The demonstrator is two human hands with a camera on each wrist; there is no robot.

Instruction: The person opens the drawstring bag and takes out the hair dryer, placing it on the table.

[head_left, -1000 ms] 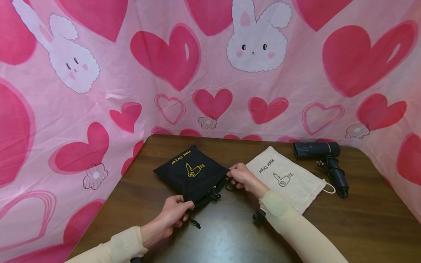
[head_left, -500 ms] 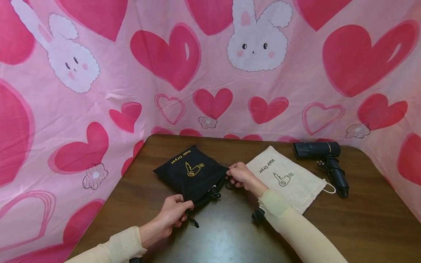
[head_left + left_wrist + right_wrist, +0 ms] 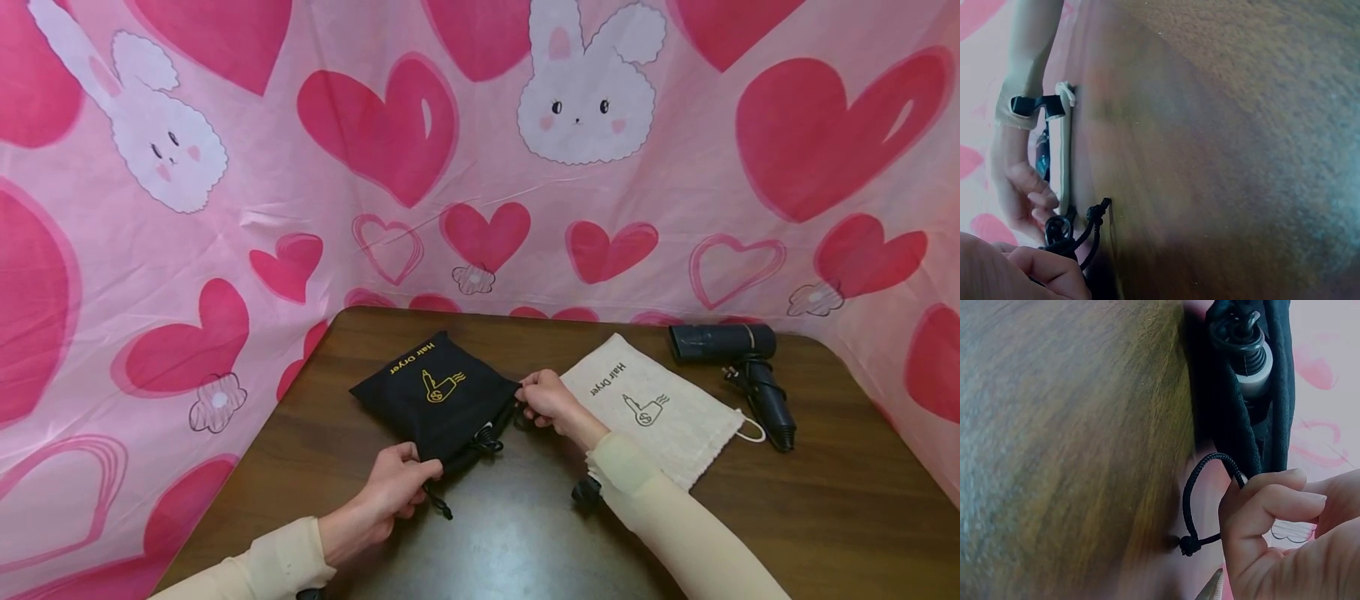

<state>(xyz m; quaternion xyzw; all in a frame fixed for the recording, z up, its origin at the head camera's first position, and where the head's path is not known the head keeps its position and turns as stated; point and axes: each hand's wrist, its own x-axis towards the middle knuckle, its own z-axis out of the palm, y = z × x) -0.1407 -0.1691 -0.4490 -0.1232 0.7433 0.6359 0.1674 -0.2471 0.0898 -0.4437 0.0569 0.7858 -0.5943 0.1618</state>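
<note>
A black drawstring bag [image 3: 397,400] with yellow "Hair Dryer" lettering lies on the table, its mouth facing the person. My left hand [image 3: 390,483] pinches the near corner of the mouth, where a knotted black cord [image 3: 1094,215] hangs down. At the far corner my right hand [image 3: 551,398] pinches the other end, beside a looped black drawstring [image 3: 1188,500]. Between the hands the mouth gapes. A coiled black cord [image 3: 1238,337] and a grey-white collar [image 3: 1259,378] of the thing inside show there; the rest of it is hidden in the bag.
A cream drawstring bag [image 3: 675,433] with the same print lies flat to the right, partly behind the right forearm. Beyond it rests a black hair dryer [image 3: 723,342] with its cord round the handle. Pink heart-patterned cloth [image 3: 480,183] walls in the wooden table [image 3: 862,500].
Both hands keep their hold on the bag's mouth. The right forearm has shifted very slightly left, and the knotted cord below the left hand has swung a little left.
</note>
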